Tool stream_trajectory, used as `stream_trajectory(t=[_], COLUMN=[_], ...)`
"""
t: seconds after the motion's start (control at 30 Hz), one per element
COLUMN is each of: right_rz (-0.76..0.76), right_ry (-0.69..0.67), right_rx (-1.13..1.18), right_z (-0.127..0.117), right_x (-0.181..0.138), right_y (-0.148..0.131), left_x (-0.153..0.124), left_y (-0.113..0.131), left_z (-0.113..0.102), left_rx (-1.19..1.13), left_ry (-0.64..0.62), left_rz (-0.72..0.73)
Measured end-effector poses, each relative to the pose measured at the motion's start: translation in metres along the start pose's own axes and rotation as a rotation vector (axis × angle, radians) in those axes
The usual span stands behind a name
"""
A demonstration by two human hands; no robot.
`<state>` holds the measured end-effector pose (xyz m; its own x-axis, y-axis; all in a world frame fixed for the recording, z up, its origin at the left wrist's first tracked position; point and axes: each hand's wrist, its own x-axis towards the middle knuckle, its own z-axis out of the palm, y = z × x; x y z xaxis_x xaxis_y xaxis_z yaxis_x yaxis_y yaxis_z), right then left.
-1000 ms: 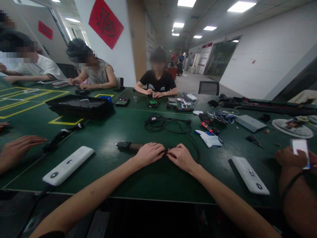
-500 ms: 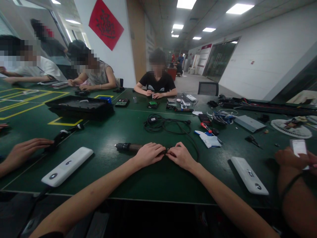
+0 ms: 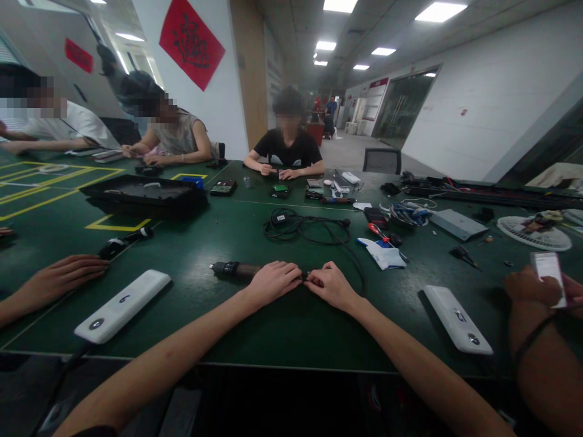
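Note:
An electric screwdriver (image 3: pixel 232 269) lies on its side on the green table, its dark bit end pointing left. Around its rear part my left hand (image 3: pixel 277 281) is closed, palm down. My right hand (image 3: pixel 331 286) meets it fingertip to fingertip, pinching the dark cable end at the back of the tool. The fingers mostly hide that joint. A black power cable (image 3: pixel 359 261) curves behind my right hand to a loose coil with a small adapter (image 3: pixel 279 218) beyond the tool.
White power banks (image 3: pixel 122 306) (image 3: pixel 458 318) flank my forearms. A black tray (image 3: pixel 141 194) stands at the back left. A red screwdriver (image 3: pixel 379 232), a blue-white packet (image 3: pixel 381 254) and loose parts lie to the right. Co-workers' hands (image 3: pixel 68 276) (image 3: pixel 532 282) rest at both sides; another person sits opposite.
My hands stay at the screwdriver's rear end, nearly unmoved. The co-worker's hand at left has shifted slightly right, and the view has tilted a little.

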<state>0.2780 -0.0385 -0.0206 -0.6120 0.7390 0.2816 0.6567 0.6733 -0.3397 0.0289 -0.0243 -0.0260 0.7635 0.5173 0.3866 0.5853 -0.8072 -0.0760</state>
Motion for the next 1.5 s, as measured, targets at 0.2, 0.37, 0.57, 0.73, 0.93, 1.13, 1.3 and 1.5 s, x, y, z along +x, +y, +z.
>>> stream_trajectory(t=[0.2, 0.37, 0.57, 0.73, 0.93, 1.13, 1.3, 1.5], right_rz=[0.019, 0.02, 0.016, 0.015, 0.008, 0.018, 0.027, 0.034], right_ry=[0.015, 0.022, 0.03, 0.033, 0.032, 0.026, 0.029, 0.033], right_rx=[0.006, -0.01, -0.023, -0.013, -0.014, -0.005, 0.0, -0.01], right_z=[-0.0005, 0.0, 0.0004, 0.0019, 0.0014, 0.0003, 0.0008, 0.0], right_x=[-0.0013, -0.0023, -0.0031, -0.0025, -0.0022, -0.0023, -0.0026, -0.003], right_y=[-0.0032, -0.0037, -0.004, -0.0031, -0.0031, -0.0041, -0.0048, -0.006], left_x=[0.0003, 0.0006, -0.0004, -0.0008, -0.0007, -0.0004, -0.001, -0.0004], left_y=[0.0005, 0.0011, 0.0006, -0.0004, 0.0007, 0.0018, 0.0011, 0.0024], left_z=[-0.0017, -0.0026, -0.0003, 0.0018, 0.0016, -0.001, 0.0002, -0.003], left_rx=[-0.001, -0.022, -0.03, -0.033, -0.039, -0.026, -0.01, -0.009], left_ry=[-0.005, -0.004, 0.015, 0.003, 0.024, 0.014, -0.011, -0.012], left_rz=[0.021, 0.006, 0.008, 0.019, 0.01, -0.007, 0.006, 0.021])
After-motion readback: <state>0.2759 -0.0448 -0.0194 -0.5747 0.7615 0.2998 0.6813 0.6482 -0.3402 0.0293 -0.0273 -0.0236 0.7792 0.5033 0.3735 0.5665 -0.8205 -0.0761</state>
